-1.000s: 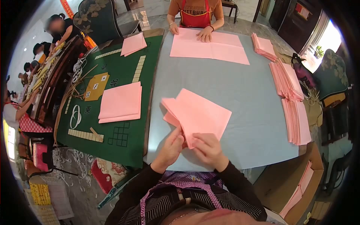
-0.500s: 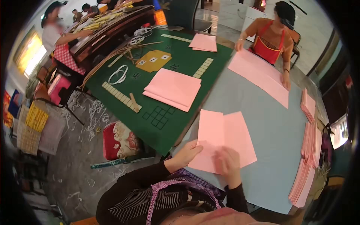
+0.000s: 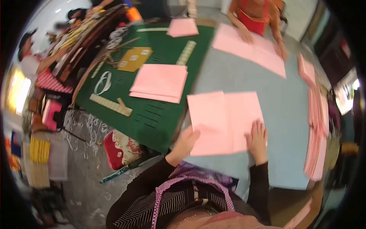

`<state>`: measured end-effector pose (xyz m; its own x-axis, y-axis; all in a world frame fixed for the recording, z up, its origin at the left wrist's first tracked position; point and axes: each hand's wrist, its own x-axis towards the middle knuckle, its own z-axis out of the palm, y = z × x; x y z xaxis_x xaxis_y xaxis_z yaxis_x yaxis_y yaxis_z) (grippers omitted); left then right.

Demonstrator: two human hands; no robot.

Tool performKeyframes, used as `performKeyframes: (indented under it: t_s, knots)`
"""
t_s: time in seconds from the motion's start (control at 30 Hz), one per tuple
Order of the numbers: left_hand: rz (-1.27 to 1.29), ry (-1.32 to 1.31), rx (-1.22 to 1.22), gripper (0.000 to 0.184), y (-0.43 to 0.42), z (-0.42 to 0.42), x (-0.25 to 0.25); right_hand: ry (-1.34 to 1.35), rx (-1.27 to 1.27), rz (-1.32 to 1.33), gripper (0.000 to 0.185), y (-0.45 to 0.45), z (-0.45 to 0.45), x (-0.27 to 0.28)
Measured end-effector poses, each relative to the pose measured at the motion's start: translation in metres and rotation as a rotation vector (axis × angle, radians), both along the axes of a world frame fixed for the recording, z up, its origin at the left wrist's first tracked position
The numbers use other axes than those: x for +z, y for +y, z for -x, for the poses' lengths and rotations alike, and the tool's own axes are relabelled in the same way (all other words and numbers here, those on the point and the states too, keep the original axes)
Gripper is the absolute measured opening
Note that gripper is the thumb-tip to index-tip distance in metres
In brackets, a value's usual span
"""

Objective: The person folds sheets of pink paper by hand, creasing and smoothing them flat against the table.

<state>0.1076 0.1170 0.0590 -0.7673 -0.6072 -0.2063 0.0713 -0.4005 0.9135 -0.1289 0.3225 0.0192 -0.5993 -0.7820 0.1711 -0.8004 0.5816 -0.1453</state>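
Note:
A pink paper sheet (image 3: 213,110) with a crease down its middle lies opened out in front of me on the grey-blue tabletop (image 3: 282,152). My left hand (image 3: 185,145) grips its lower left edge, the thumb on top and the other fingers partly hidden. On the sheet's right part rests my right hand (image 3: 258,140), palm down with the fingers stretched out. To the left, a folded pink stack (image 3: 158,82) sits on the green mat (image 3: 152,135).
Across the table a person in a red apron (image 3: 251,23) has both hands on a long pink sheet (image 3: 249,49). Folded pink bundles (image 3: 314,129) line the right edge. Another pink stack (image 3: 183,27), tile rows (image 3: 110,105) and a white cord loop (image 3: 103,83) lie on the mat.
My right hand has moved right from the sheet's lower middle and now lies flat on its right side. The sheet is spread wider and flatter. The view has shifted.

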Motion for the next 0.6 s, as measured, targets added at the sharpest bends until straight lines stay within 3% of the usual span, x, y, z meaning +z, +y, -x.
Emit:
performKeyframes:
  t_s: [0.1,0.17,0.2,0.3,0.5,0.6]
  knots:
    - [0.124,-0.074,-0.068,0.031,-0.011,0.019,-0.013,-0.047,-0.129,-0.012,0.064,0.009,0.007,0.006]
    - [0.063,-0.147,-0.086,0.03,-0.019,0.034,-0.034,-0.025,-0.202,-0.005,0.064,0.016,0.013,-0.002]
    - [-0.029,-0.016,-0.097,0.031,-0.016,0.041,-0.028,-0.033,-0.226,-0.023,0.064,0.018,0.014,-0.001]
    - [-0.009,-0.098,-0.092,0.024,-0.02,0.053,-0.028,-0.048,-0.257,0.069,0.062,0.024,0.015,0.0]
    - [-0.138,0.042,-0.168,0.045,-0.032,0.069,-0.014,-0.057,-0.297,0.035,0.061,0.03,0.015,-0.002]
    - [-0.087,-0.048,-0.136,0.05,-0.046,0.079,-0.011,-0.058,-0.311,0.033,0.061,0.028,0.013,-0.001]
